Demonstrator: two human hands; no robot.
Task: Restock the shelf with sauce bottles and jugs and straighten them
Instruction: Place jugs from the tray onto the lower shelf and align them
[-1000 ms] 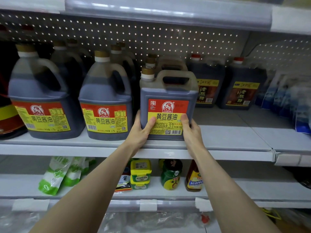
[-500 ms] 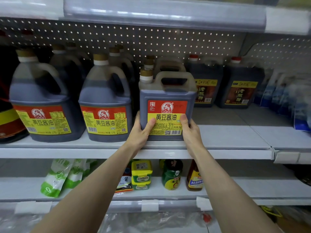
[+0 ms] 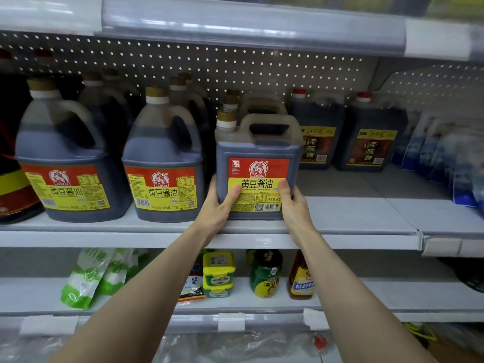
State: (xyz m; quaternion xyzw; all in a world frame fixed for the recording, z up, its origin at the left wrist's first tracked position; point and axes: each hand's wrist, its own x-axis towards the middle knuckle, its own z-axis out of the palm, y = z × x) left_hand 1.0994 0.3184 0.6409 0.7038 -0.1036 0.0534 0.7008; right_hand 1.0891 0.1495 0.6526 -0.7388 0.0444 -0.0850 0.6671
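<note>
A square soy sauce jug [image 3: 258, 150] with a red and yellow label stands upright at the front edge of the middle shelf [image 3: 340, 231]. My left hand [image 3: 218, 208] grips its lower left corner, thumb across the label. My right hand [image 3: 294, 205] grips its lower right corner, thumb on the label too. Two round soy sauce jugs [image 3: 162, 163] [image 3: 65, 158] stand to its left, with more jugs in rows behind them. Another square jug sits right behind the held one, mostly hidden.
Two dark vinegar jugs [image 3: 318, 137] [image 3: 372, 142] stand far back on the right, with bare shelf in front of them. Blue pouches [image 3: 445, 158] lean at the far right. The lower shelf holds green pouches [image 3: 86, 279], small jars [image 3: 218, 273] and bottles [image 3: 301, 279].
Both hands stay on the square jug, which still stands at the same spot on the shelf front. The view has shifted slightly; nothing else moved.
</note>
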